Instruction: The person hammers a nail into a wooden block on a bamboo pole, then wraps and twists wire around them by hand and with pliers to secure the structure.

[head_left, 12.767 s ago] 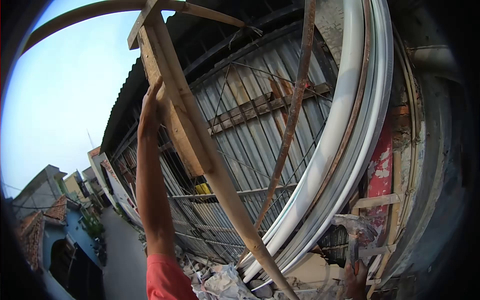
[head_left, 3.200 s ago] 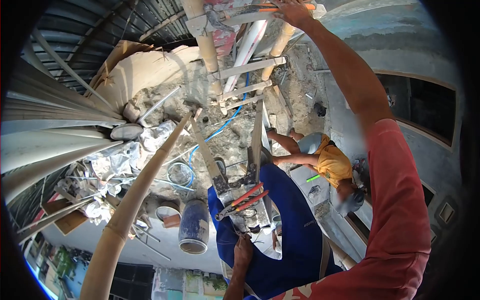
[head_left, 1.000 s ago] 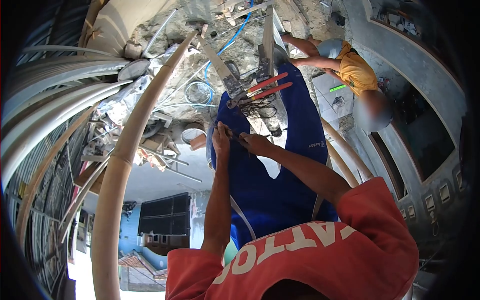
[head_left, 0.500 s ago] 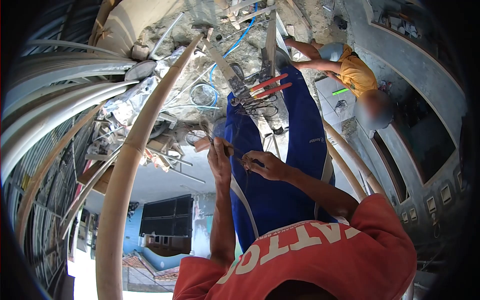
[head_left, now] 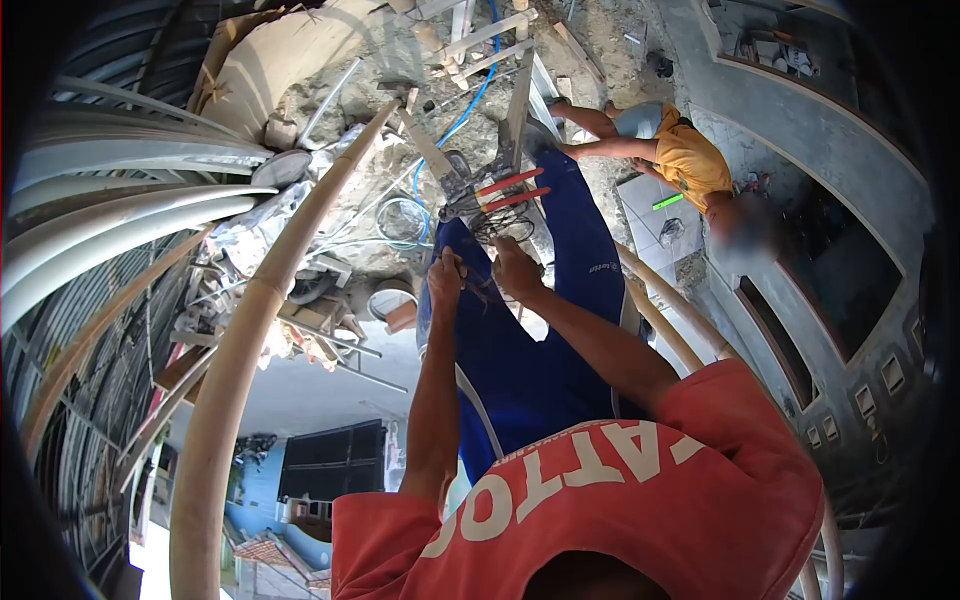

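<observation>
While I look on, both hands sit just apart over the blue trousers [head_left: 497,370]. Left grip [head_left: 446,278]: fingers curled closed, apparently on thin dark strands [head_left: 482,291], which show between the two hands. Right grip [head_left: 516,271]: clenched; cannot tell what, if anything, is inside. Handling note, my judgement: pinch the strands close to the fingertips, keep loose ends under control, steady the forearms and turn the tips away from skin. Just beyond the hands: red-handled pincers [head_left: 511,182] and a dark wire coil [head_left: 502,222], together at the near end of wooden boards [head_left: 428,148]; they could slide if bumped. Containers: one bucket [head_left: 376,295], past the left knee, with a reddish block [head_left: 402,317] at its rim; in it or merely against it, cannot tell. Farther off: a person in a yellow shirt [head_left: 692,160], near pale slabs [head_left: 640,220].
</observation>
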`<state>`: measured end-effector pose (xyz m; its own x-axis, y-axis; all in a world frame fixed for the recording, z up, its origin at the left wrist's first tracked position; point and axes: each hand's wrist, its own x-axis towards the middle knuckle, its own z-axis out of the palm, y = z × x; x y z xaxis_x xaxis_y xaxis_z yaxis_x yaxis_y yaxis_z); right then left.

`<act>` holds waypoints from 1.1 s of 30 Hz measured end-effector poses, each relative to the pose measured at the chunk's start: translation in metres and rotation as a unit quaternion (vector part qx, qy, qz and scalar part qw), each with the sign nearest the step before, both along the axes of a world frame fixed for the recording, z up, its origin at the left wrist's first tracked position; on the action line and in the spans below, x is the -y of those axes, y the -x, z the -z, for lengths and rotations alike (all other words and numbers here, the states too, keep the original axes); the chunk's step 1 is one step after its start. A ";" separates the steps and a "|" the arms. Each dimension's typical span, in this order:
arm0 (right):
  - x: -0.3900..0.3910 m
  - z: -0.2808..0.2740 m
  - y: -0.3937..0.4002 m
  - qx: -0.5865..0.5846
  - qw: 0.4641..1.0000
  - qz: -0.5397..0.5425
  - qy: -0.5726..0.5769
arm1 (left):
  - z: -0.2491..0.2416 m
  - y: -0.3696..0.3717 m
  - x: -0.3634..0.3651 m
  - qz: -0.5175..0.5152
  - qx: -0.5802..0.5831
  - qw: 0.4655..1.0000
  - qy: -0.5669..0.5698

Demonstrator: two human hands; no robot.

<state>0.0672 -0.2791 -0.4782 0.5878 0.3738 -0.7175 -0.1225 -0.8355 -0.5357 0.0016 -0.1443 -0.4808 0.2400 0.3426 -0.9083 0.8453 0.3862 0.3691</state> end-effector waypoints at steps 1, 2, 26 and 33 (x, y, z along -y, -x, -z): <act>0.002 0.013 -0.005 0.093 0.989 -0.118 -0.002 | 0.005 0.000 -0.001 0.003 -0.030 0.999 -0.012; 0.007 0.024 -0.008 0.183 0.955 -0.232 -0.005 | 0.007 0.000 -0.003 0.007 -0.061 0.998 -0.024; -0.030 -0.184 -0.090 -0.323 0.880 0.043 -0.344 | -0.239 -0.105 -0.037 0.023 0.167 0.985 -0.030; -0.056 -0.283 -0.142 -0.145 0.905 0.020 -0.400 | -0.302 -0.141 -0.052 -0.033 0.345 0.937 -0.042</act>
<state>0.2095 -0.2236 -0.1949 0.4434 0.8240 -0.3527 -0.3765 -0.1859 -0.9076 0.1422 -0.0922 -0.1784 0.7363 0.4405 -0.5136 0.3686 0.3755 0.8504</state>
